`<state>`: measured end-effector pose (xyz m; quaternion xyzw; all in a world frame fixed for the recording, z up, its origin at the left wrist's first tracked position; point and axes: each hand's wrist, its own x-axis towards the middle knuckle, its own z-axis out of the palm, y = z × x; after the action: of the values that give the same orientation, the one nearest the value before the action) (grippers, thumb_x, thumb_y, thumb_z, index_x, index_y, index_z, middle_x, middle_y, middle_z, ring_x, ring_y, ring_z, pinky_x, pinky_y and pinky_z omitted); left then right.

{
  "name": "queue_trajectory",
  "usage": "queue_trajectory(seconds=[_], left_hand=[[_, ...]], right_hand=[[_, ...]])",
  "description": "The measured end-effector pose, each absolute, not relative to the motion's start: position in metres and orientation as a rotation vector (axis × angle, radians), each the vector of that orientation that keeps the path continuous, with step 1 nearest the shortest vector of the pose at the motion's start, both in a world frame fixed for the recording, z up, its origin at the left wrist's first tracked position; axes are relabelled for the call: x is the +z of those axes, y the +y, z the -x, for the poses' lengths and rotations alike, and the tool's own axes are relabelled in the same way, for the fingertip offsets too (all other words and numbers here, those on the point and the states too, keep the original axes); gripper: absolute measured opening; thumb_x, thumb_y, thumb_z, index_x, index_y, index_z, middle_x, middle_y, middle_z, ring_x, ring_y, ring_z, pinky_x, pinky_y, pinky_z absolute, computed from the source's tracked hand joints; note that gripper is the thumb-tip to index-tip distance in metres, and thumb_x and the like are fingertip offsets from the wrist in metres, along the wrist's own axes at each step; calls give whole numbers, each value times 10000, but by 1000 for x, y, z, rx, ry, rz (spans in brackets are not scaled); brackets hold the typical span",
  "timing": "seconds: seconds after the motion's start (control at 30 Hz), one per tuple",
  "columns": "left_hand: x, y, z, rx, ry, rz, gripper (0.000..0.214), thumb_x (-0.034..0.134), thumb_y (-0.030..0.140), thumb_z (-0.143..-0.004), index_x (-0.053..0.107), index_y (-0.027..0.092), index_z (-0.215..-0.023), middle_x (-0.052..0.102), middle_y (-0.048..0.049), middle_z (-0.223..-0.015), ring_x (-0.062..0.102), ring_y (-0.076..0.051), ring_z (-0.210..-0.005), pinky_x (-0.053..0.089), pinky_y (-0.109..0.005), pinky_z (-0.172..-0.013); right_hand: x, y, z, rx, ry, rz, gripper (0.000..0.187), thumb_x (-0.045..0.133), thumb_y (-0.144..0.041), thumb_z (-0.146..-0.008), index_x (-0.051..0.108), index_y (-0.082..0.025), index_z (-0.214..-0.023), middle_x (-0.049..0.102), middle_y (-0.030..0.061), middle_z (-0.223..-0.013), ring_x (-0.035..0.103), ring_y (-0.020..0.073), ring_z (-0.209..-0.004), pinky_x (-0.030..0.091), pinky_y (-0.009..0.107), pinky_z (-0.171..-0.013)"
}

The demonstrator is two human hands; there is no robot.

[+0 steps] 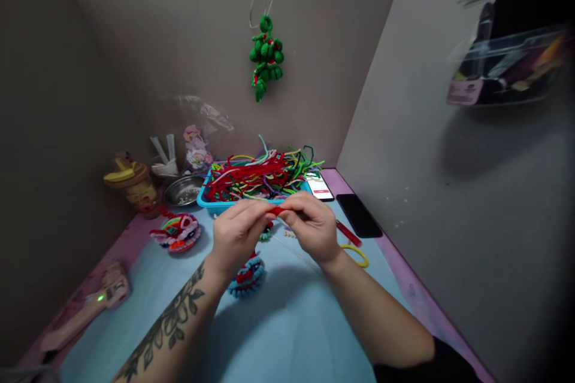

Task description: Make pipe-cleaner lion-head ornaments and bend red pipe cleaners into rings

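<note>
My left hand (240, 232) and my right hand (314, 226) meet over the middle of the table, fingers pinched. Between their fingertips is a small piece of red pipe cleaner (277, 210), mostly covered by the fingers. Below and partly behind my left wrist sits a blue and red fuzzy figure (248, 278). A smaller green and red piece (266, 232) lies just under the hands, partly hidden. Behind the hands, a blue tray (207, 198) is heaped with pipe cleaners (260, 173) in red, green, yellow and other colours.
A colourful fuzzy figure (178, 232), a metal bowl (184, 191) and a pink glue gun (92, 308) stand left. Rightward lie a dark phone (358, 215), a lit phone (320, 187), a red tool (349, 233) and a yellow loop (360, 257). A green ornament (266, 57) hangs behind.
</note>
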<state>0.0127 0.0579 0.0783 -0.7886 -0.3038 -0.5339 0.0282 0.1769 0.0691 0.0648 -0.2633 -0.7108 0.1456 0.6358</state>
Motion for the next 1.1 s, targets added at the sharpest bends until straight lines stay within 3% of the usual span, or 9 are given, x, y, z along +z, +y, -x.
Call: queue_trajectory(seconds=[0.47,0.57,0.67,0.8,0.9,1.1], left_hand=[[88,46,-15,-1726,-913,2491,106,626,136,-811,701,189,-863,719,-19,-770,647,-116,-698,511,-211,-702],[85,53,-17,-1862,-1266,2488,101,629,220,-813,716,184,-847,717,-27,-768,637,-128,-684,507,-230,-674],[76,67,-20,-2156,-1846,2517,219,613,348,-814,705,149,-812,664,-19,-647,579,-114,-553,464,-214,-525],[66,77,-28,-2690,-2193,2597,374,664,477,-741,637,112,-664,598,-13,-590,489,-68,-470,386,-174,-439],[66,75,-36,-2965,-2321,2505,376,729,469,-679,626,107,-694,570,0,-597,450,-45,-466,325,-145,-401],[64,68,-44,-3038,-2442,2528,445,748,519,-639,632,100,-733,596,-37,-657,483,-64,-509,319,-146,-378]], right_hand=[[71,60,-181,219,-1703,482,71,604,-195,-843,666,-222,-865,666,25,-741,602,150,-703,510,305,-651],[71,66,-184,320,-1691,547,158,633,-264,-834,670,-234,-985,665,41,-863,601,144,-730,517,294,-665],[72,76,-190,458,-1628,689,329,630,-337,-831,624,-234,-1143,614,74,-1029,591,142,-771,520,280,-647],[75,84,-197,477,-1577,802,196,596,-304,-851,678,-223,-1009,610,67,-975,575,172,-896,505,287,-704],[76,86,-197,583,-1613,804,166,618,-304,-833,690,-219,-956,614,57,-934,575,173,-890,494,288,-704],[72,92,-197,690,-1628,771,158,612,-304,-835,656,-185,-741,609,31,-792,570,149,-796,463,294,-732]])
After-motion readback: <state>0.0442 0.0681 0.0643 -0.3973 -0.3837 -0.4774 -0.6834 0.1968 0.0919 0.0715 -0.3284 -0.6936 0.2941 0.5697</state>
